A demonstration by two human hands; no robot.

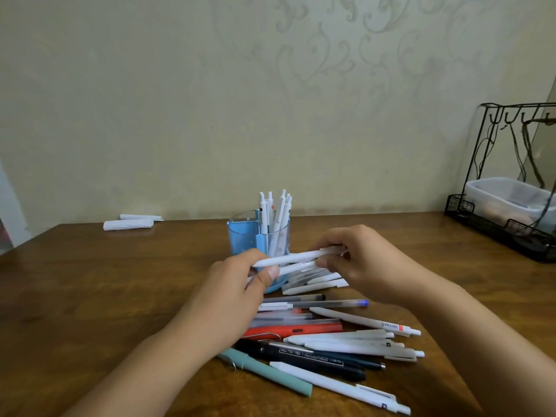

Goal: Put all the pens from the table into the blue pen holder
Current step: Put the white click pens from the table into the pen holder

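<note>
Two white pens [296, 260] are held level just in front of the holder [258, 245]. They are pinched at one end by the left hand [240, 284] and at the other by the right hand [358, 257], fingers curled. White pens stand in the holder. Many pens [331, 341] lie heaped on the table [90, 296] below the hands.

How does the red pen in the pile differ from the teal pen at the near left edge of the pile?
The red pen lies mid-pile, partly covered by other pens; the teal pen lies at the pile's near edge, mostly exposed. The red pen runs nearly level across the view; the teal pen slants toward the lower right. Both rest on the wooden table, untouched by either hand.
</note>
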